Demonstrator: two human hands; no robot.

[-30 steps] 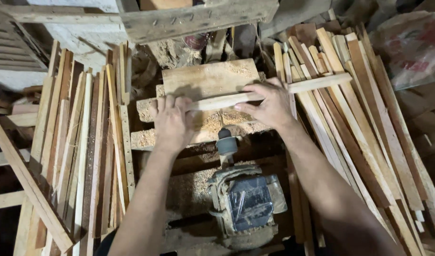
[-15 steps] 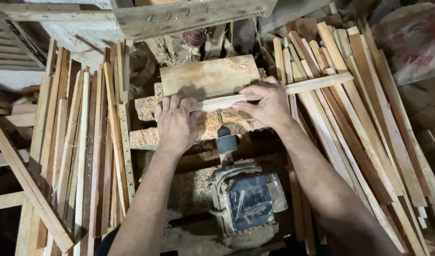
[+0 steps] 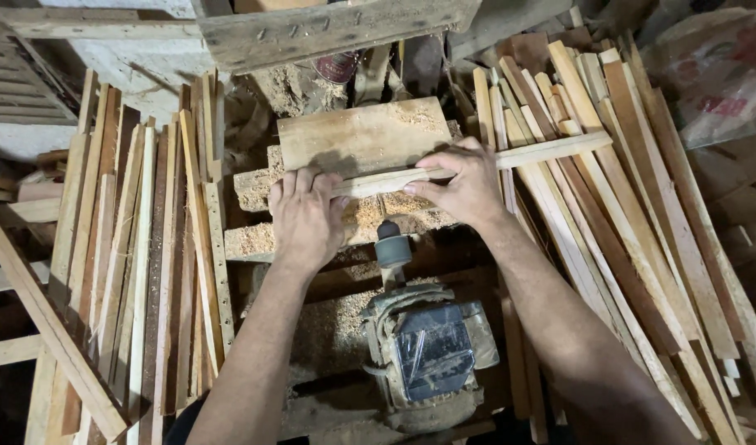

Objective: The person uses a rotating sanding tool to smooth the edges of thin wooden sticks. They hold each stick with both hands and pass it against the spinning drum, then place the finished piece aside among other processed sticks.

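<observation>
Both hands press a long pale slat [image 3: 477,165] down across a sawdust-covered counter [image 3: 254,189]. The slat lies nearly level, tilted slightly up to the right, and its right end sticks out over the stacked slats there.

The left hand [image 3: 305,216] lies flat, fingers together and stretched forward, fingertips on the slat's left end, palm on the counter just below it. The right hand [image 3: 464,183] is cupped over the slat's middle, fingers curled over the far edge, thumb pinching the near edge.

Just behind the slat, a flat board [image 3: 361,132] lies on the counter, dusted with sawdust. Just below the slat, between the two wrists, a dark spindle [image 3: 392,243] stands up from a dusty motor [image 3: 431,354] partly wrapped in plastic. Sawdust is heaped around the motor's base.

Left of the counter, a bundle of thin strips [image 3: 147,247] leans upright; one strip beside the left forearm has a row of holes. Right of the counter, a bigger pile of slats [image 3: 641,214] fans out, some pale, some reddish-brown. Above the board, a rough grey beam [image 3: 337,29] crosses the top of the view.
</observation>
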